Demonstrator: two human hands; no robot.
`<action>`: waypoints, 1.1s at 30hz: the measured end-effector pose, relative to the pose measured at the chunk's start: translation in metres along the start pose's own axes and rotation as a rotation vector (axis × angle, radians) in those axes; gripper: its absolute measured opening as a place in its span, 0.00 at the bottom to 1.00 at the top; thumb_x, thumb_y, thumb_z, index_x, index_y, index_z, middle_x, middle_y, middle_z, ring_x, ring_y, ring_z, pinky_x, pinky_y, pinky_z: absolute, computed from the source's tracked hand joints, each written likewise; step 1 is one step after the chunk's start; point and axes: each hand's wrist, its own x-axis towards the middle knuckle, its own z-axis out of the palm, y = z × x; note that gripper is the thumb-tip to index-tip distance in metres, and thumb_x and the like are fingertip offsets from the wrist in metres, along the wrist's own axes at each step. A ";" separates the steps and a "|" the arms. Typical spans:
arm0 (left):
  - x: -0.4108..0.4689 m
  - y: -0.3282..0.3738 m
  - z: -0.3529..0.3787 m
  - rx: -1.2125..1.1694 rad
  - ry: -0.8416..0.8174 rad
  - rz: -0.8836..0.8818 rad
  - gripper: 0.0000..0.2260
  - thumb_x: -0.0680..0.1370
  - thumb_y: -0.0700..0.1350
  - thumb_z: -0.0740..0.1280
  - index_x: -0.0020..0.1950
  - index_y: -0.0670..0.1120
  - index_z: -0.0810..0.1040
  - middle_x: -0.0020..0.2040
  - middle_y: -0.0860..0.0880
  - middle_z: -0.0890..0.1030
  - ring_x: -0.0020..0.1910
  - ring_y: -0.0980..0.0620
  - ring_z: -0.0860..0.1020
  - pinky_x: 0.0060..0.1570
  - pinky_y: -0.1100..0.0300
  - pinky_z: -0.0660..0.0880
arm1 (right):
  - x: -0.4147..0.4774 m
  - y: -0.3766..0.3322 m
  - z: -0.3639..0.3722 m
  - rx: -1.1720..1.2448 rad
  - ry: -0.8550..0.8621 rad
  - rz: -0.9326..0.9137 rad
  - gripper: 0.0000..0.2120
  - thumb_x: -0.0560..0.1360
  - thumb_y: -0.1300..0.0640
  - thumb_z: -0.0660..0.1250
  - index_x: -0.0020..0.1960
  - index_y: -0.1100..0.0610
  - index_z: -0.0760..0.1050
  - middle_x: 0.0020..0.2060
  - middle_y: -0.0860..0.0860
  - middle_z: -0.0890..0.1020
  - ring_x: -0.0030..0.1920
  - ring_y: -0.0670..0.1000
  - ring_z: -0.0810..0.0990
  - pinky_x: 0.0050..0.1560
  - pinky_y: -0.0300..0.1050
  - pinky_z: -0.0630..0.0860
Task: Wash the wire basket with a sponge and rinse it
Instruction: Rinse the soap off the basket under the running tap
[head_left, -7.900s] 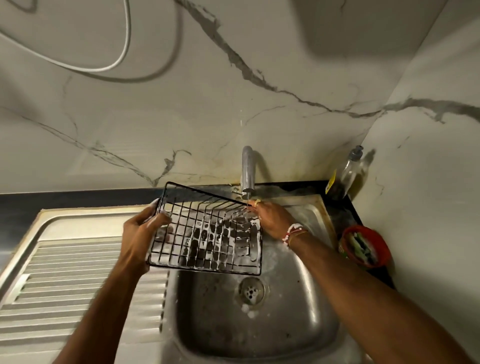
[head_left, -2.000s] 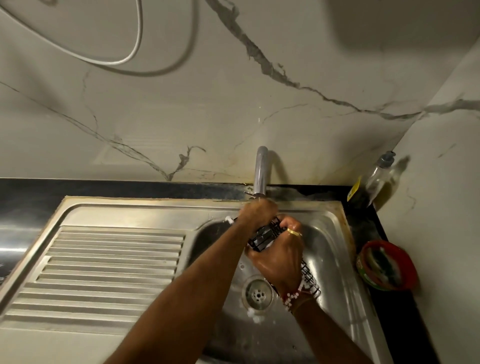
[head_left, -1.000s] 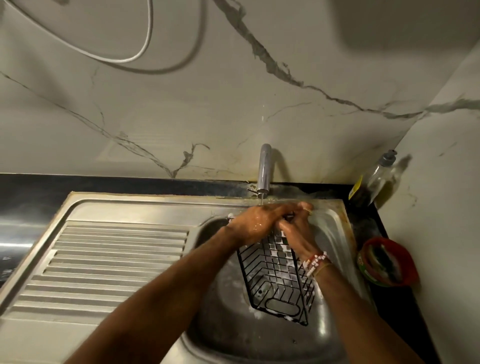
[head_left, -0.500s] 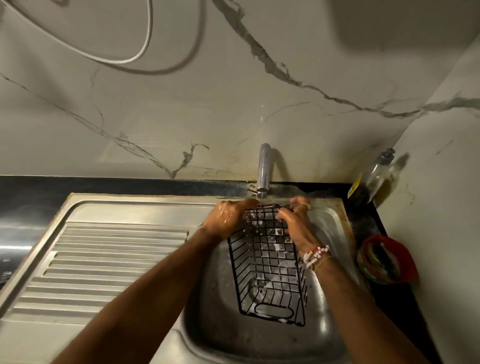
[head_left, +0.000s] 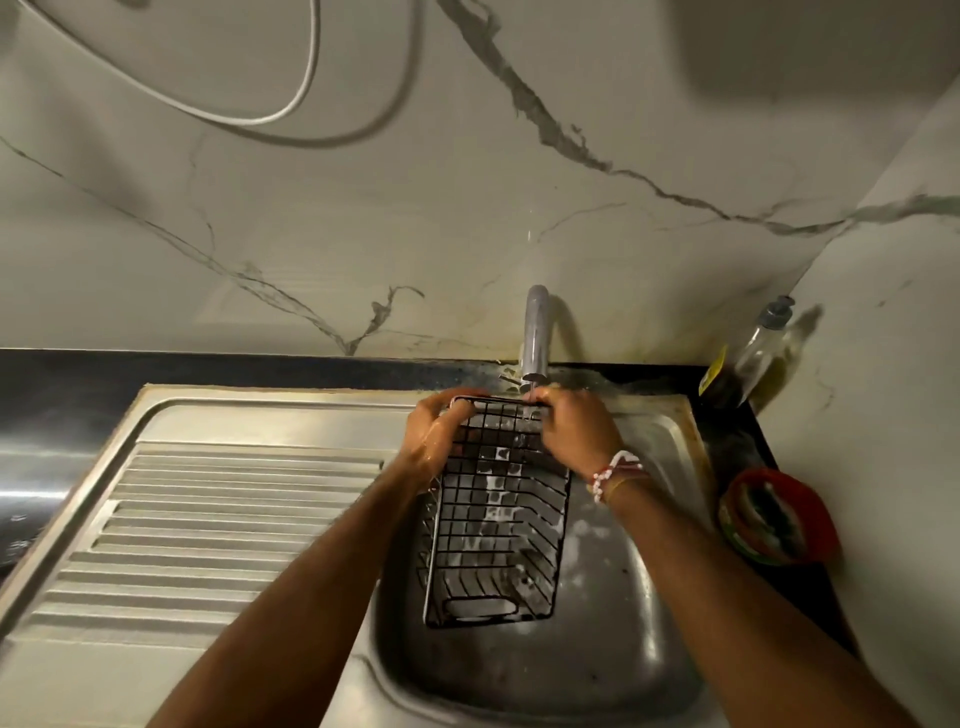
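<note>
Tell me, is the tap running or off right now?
Running: a thin stream falls from the tap onto the wire basket, held over the sink.

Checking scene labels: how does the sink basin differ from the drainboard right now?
The sink basin is a smooth sunken bowl; the drainboard is flat and ribbed. The basin is wet with foam flecks under the tap, where both hands hold the wire basket; the drainboard holds nothing. Both are one steel unit.

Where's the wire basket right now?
In the head view the wire basket is over the sink basin, right of the drainboard, its far end under the tap, gripped by the left hand and right hand.
</note>
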 end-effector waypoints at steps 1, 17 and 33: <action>-0.001 0.003 0.003 0.067 0.027 0.033 0.13 0.76 0.52 0.68 0.60 0.53 0.82 0.60 0.44 0.82 0.56 0.45 0.82 0.55 0.47 0.81 | -0.002 -0.007 -0.001 -0.144 -0.007 -0.052 0.19 0.71 0.66 0.62 0.56 0.50 0.80 0.47 0.52 0.84 0.45 0.54 0.82 0.46 0.49 0.80; -0.030 0.000 0.026 0.574 0.208 0.318 0.27 0.68 0.66 0.65 0.64 0.58 0.80 0.64 0.52 0.75 0.54 0.53 0.78 0.58 0.47 0.78 | -0.023 -0.029 0.015 -0.210 0.069 -0.405 0.18 0.70 0.71 0.65 0.59 0.65 0.75 0.57 0.60 0.77 0.57 0.59 0.76 0.58 0.51 0.76; -0.075 -0.052 -0.004 0.307 0.276 0.507 0.26 0.67 0.45 0.67 0.66 0.56 0.76 0.64 0.53 0.68 0.65 0.58 0.70 0.62 0.50 0.77 | 0.009 0.001 0.025 0.708 -0.321 0.334 0.19 0.72 0.72 0.65 0.53 0.52 0.82 0.50 0.50 0.84 0.53 0.49 0.82 0.55 0.48 0.79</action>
